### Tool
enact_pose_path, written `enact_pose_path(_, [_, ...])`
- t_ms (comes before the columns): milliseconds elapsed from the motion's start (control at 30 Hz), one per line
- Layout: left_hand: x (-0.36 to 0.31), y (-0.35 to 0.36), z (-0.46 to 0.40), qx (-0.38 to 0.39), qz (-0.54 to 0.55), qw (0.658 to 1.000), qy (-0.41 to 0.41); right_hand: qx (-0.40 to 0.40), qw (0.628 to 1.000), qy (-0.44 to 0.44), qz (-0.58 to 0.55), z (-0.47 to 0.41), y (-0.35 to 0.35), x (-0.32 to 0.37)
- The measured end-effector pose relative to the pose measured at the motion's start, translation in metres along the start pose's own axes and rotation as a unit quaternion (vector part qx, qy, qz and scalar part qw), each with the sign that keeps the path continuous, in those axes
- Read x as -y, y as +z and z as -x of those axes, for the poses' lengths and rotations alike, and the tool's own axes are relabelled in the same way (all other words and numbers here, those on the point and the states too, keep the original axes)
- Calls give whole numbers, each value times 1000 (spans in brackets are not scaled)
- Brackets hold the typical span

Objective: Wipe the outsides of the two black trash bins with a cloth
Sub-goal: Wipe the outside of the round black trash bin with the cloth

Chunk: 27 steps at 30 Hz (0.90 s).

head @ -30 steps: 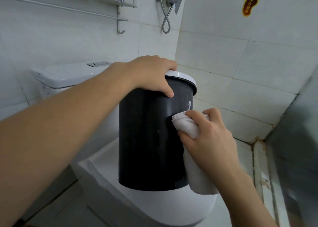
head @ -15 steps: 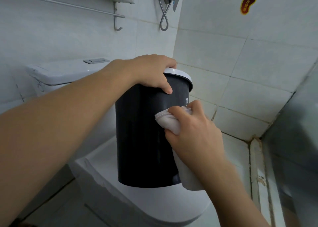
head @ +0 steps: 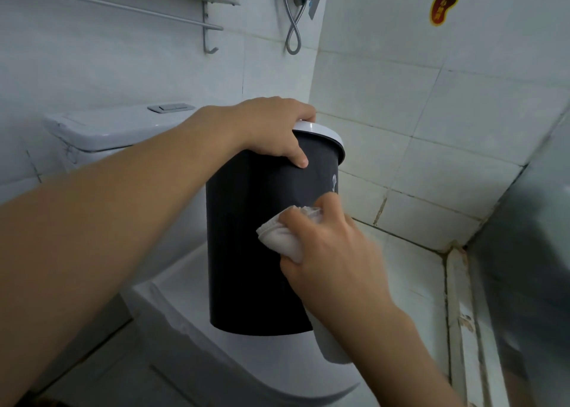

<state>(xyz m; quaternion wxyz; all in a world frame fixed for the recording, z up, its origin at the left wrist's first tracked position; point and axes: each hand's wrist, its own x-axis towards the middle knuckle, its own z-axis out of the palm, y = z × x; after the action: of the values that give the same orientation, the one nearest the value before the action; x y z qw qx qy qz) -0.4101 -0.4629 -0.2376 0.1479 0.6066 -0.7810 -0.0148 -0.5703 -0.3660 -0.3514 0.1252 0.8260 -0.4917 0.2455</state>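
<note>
A black trash bin point(head: 246, 252) with a white rim stands on the closed toilet lid point(head: 191, 320). My left hand point(head: 274, 128) grips the bin's top rim, thumb down on the black wall. My right hand point(head: 330, 252) grips a bunched white cloth point(head: 279, 240) and presses it against the bin's right side at mid height. The cloth's loose end hangs down behind my right wrist. Only one bin is in sight.
The white toilet tank point(head: 105, 132) sits behind the bin at the left. A metal rack point(head: 203, 11) and a shower valve with hose point(head: 296, 8) hang on the tiled wall above. A foot-shaped sticker point(head: 447, 2) marks the right wall. A tiled ledge runs along the right.
My right hand slid the cloth leftward and downward across the bin's side. My left hand kept its grip on the rim.
</note>
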Motion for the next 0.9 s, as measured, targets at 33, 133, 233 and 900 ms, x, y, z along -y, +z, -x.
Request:
enact_pose_path(33, [1, 0, 0, 1, 4, 1000, -2, 9, 1000, -4, -3, 3, 0, -1])
enact_pose_path(133, [6, -2, 2, 3, 17, 1000, -6, 44, 999, -24, -3, 12, -2, -3])
enact_pose_path(233, [13, -3, 5, 3, 30, 999, -14, 86, 995, -32, -25, 14, -5, -8])
enact_pose_path(900, [13, -9, 10, 3, -10, 1000, -13, -1, 969, 113, -218, -10, 8, -62])
